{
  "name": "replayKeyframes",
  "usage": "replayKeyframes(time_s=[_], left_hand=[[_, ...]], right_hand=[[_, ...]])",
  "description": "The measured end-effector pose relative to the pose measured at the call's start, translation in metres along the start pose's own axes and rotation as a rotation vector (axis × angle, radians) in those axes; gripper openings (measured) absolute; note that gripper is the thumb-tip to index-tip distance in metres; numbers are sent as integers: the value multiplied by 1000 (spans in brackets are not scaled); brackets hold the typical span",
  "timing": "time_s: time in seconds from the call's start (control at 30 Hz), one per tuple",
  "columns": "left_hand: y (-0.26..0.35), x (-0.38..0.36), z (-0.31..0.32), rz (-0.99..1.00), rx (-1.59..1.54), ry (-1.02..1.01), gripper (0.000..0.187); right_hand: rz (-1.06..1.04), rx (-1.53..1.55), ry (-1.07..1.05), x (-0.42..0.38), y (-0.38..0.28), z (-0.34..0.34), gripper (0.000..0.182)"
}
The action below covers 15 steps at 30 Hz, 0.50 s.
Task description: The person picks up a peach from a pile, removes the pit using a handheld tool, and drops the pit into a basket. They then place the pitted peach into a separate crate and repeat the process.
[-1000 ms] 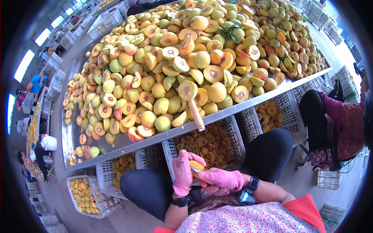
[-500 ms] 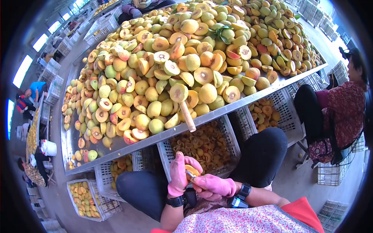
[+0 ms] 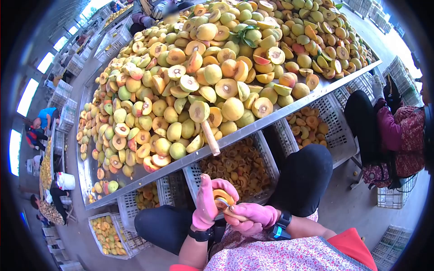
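Observation:
My left hand (image 3: pixel 209 203), in a pink glove, is wrapped round a halved orange fruit (image 3: pixel 222 197), thumb pointing up. In my right hand (image 3: pixel 251 217), also pink-gloved, is a small tool (image 3: pixel 222 203) with a metal ring-like end, pressed against the cut face of the fruit; a pale handle shows under the fingers. Both hands are close together above my lap. Beyond them, a heap of halved fruit (image 3: pixel 212 74) lies on a metal table (image 3: pixel 271 118). A wooden handle (image 3: pixel 210 138) sticks out over its front edge.
Below the table edge are a crate of cut pieces (image 3: pixel 239 169), another crate of fruit (image 3: pixel 308 128) and a crate at lower left (image 3: pixel 107 235). A person (image 3: pixel 398 131) sits at the right. Another person's gloved hands (image 3: pixel 158 9) show at the far side.
The view has shifted slightly. The tool's metal end and pale handle show more clearly at the fruit. The seated person's arm at the right has moved forward, towards the table.

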<state>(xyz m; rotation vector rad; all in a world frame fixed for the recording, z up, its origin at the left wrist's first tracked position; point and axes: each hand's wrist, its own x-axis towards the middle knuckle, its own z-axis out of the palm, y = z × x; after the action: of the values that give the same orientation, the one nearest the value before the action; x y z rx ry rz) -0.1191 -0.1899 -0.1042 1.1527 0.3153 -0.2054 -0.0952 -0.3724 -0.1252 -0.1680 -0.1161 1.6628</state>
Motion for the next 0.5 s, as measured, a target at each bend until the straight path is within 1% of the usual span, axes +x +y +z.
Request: replayKeyframes(time_s=[0.03, 0.07, 0.1, 0.13, 0.17, 0.23, 0.27, 0.3, 0.33, 0.37, 0.4, 0.43, 0.5], left_hand=[[1, 2, 4, -1, 8, -4, 89], [2, 5, 7, -26, -61, 78, 87], [3, 8, 9, -51, -132, 162, 87], [0, 11, 6, -33, -144, 195, 85], [-1, 12, 2, -37, -141, 195, 85], [2, 10, -6, -14, -195, 196, 85], [5, 7, -10, -29, -123, 241, 81], [11, 1, -17, -15, -58, 259, 81], [20, -8, -31, 3, 20, 228, 81], [31, -18, -48, 20, 101, 195, 81], [50, -33, -59, 42, 231, 277, 82], [70, -47, -70, 68, 358, 359, 83], [105, -76, -111, 76, 687, 521, 77]], right_hand=[[-53, -79, 24, -1, -2, 2, 46], [-62, -80, 22, -3, -3, 0, 46], [-120, -127, -52, -8, -3, -4, 46], [-177, -173, -126, -12, -3, -9, 45], [-234, -148, -139, -16, -3, -13, 43], [-335, -85, -65, -22, -7, -13, 40], [-311, -73, 107, -22, -11, -12, 38], [-276, -131, 339, -17, -18, -8, 36], [-198, -287, 600, -10, -19, -15, 38], [-121, -440, 862, -3, -16, -22, 43], [-84, -590, 976, 0, -12, -21, 54], [-152, -530, 878, 0, -5, -30, 64], [-203, -489, 781, 1, -9, -11, 75]])
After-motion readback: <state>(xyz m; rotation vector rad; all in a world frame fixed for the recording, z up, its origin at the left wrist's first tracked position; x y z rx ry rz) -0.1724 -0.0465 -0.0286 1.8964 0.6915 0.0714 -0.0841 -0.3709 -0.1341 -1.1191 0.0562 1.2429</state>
